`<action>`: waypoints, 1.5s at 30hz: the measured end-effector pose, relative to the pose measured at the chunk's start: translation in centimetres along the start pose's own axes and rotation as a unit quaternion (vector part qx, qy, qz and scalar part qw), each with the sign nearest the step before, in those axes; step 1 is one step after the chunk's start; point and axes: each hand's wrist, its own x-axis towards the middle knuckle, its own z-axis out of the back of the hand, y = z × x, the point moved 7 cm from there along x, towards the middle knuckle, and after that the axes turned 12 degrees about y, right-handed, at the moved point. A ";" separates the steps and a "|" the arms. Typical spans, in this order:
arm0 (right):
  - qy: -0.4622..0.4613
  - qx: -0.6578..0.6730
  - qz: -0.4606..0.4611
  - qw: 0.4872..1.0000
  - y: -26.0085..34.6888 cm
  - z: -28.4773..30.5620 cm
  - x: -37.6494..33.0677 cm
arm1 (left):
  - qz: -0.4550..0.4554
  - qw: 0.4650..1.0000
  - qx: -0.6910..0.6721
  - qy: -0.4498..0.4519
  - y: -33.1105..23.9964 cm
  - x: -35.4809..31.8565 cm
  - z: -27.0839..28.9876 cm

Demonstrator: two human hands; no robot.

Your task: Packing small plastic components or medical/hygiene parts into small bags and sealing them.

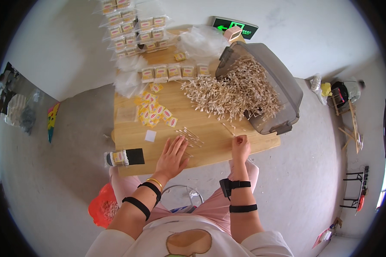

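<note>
My left hand (173,156) lies with fingers stretched out on the wooden table (210,150), beside a small loose group of cotton swabs (192,136) that its fingertips touch. Close to the table's front edge, my right hand (241,149) is closed in a pinch. What its fingers hold, if anything, is hidden; a couple of loose swabs (228,128) lie just beyond them. Farther back, a big heap of swabs (240,92) spills from a grey plastic bin (289,94) tipped on its side. Left of my left hand are a white square card (150,135) and scattered yellow-and-white labels (152,112).
Filled swab packs (173,72) stand in a row behind the labels, with clear plastic bags (201,40) at the back. More packs (152,32) are stacked at the far left. One bagged pack (119,158) sits at the left edge. A red basin (103,205) is below on the floor.
</note>
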 end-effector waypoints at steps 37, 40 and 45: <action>0.202 0.222 0.301 0.905 13.8 -9.4 -8.4 | 0.041 0.981 0.175 0.065 -0.2 3.2 -1.8; 0.166 0.214 0.264 0.926 12.5 -8.5 -7.3 | 0.025 0.995 0.093 0.036 -0.3 2.6 -1.0; 0.106 0.195 0.250 0.942 10.2 -5.6 -6.4 | 0.018 0.992 0.117 0.035 -0.3 1.9 -1.0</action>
